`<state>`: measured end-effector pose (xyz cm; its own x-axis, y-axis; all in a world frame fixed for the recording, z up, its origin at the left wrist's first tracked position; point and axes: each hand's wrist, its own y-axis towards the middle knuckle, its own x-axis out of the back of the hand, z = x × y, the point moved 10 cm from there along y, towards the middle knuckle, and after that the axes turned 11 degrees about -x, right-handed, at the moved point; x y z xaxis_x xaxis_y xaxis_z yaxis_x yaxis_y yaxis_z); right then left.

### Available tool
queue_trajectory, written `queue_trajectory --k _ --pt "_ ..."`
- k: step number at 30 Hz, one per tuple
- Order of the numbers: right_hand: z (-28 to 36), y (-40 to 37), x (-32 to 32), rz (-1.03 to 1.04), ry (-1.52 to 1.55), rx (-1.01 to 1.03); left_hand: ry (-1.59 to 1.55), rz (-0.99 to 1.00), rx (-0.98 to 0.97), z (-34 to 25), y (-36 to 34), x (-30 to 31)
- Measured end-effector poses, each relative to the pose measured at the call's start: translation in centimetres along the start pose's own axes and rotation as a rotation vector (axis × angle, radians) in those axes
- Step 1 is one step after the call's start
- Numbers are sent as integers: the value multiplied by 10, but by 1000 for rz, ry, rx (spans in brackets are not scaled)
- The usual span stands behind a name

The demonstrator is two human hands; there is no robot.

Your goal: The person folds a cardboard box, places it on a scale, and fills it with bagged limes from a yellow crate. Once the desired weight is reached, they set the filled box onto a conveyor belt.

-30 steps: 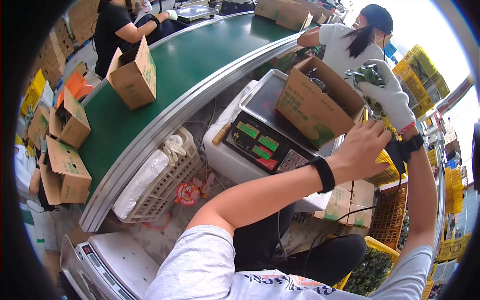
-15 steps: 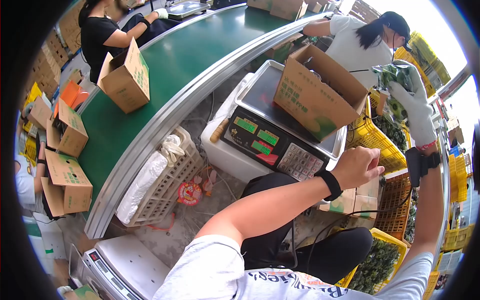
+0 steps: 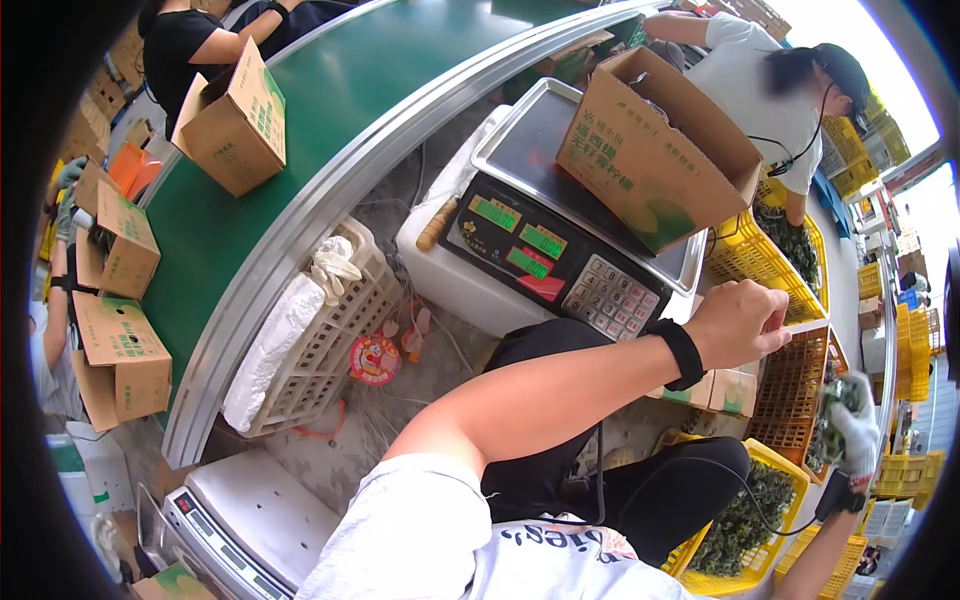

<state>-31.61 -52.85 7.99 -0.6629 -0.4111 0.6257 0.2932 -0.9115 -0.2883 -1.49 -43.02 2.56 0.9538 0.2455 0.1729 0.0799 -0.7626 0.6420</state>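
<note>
My left hand [image 3: 738, 325], bare with a black wristband, is closed beside the scale keypad; a small pale strip shows at its fingertips, too unclear to name. My right hand [image 3: 855, 425], in a white glove, is low at the far right, its fingers closed round a green leafy bundle [image 3: 828, 415]. Between my hands is an orange-brown crate [image 3: 790, 385]. An open carton [image 3: 630, 160] sits tilted on the metal pan of a digital scale [image 3: 530, 250], with dark contents partly showing.
A green conveyor [image 3: 340, 110] with a metal rail carries open cartons [image 3: 235, 130]. A co-worker in white [image 3: 740, 80] reaches into a yellow crate [image 3: 760, 255]; others are at the left. A leaf-filled yellow crate [image 3: 745, 510] is by my knee. A white crate [image 3: 330, 340] stands left of the scale.
My right hand has dropped from beside the carton to the lower right with its green bundle. The co-worker in white now reaches down into a crate. The view has shifted slightly.
</note>
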Motion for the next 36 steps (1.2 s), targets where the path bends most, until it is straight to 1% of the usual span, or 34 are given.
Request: queue_trajectory --k 2,4,5,6,8,10,11,12,13,14,15,16,18,20,21,23,24,26,27,29,30,32,34,36 --pt "-65 -13 19 95 -149 -173 -13 20 0 -1 -1 -4" --pt "-108 -31 48 -44 -859 -517 10 31 -24 -5 -1 -7" --pt "-78 -48 23 -44 -1001 -665 5 31 -28 -6 0 -9" --pt "-83 -36 28 -49 -1000 -664 12 43 -20 -5 0 -10" --pt "-60 1 21 -70 -669 -139 21 65 -13 -4 -1 -14" --pt "42 6 -31 -57 -386 100 23 64 -11 -3 0 -16" --pt "95 4 -62 5 -311 239 27 78 -26 -3 -1 -18" --pt "141 1 -85 -23 -318 376 55 68 -45 -4 -2 -17" --pt "187 -10 -111 -56 -260 537 83 61 -69 -6 -2 -16" --pt "235 -18 -141 -69 -341 778 81 87 -56 -5 -1 -18" --pt "278 -27 -173 -24 -449 909 102 101 -67 -3 -1 -20" --pt "299 -17 -198 38 -418 1078 123 114 -74 -2 -2 -21" --pt "322 28 -257 166 -644 1069 165 117 -72 4 -4 -19" --pt "323 66 -306 284 -755 1013 149 108 -55 1 -4 -11" --pt "330 71 -308 280 -746 1009 150 117 -53 0 -3 -7" --pt "319 90 -319 276 -973 899 152 111 -3 5 -5 1" --pt "311 102 -316 309 -985 742 143 142 56 7 -7 5" --pt "311 99 -308 276 -934 787 251 147 86 9 -6 19" --pt "309 101 -307 274 -935 780 245 150 85 11 -5 23" --pt "310 108 -305 135 -1016 799 338 65 51 9 -3 38" --pt "306 117 -308 140 -1013 801 341 64 56 10 -3 39" --pt "309 116 -317 7 -1231 1028 338 72 100 13 -4 41" --pt "307 121 -315 -7 -1289 1002 330 76 89 13 -4 40" --pt "300 127 -315 48 -1332 1025 324 75 76 12 -3 40"
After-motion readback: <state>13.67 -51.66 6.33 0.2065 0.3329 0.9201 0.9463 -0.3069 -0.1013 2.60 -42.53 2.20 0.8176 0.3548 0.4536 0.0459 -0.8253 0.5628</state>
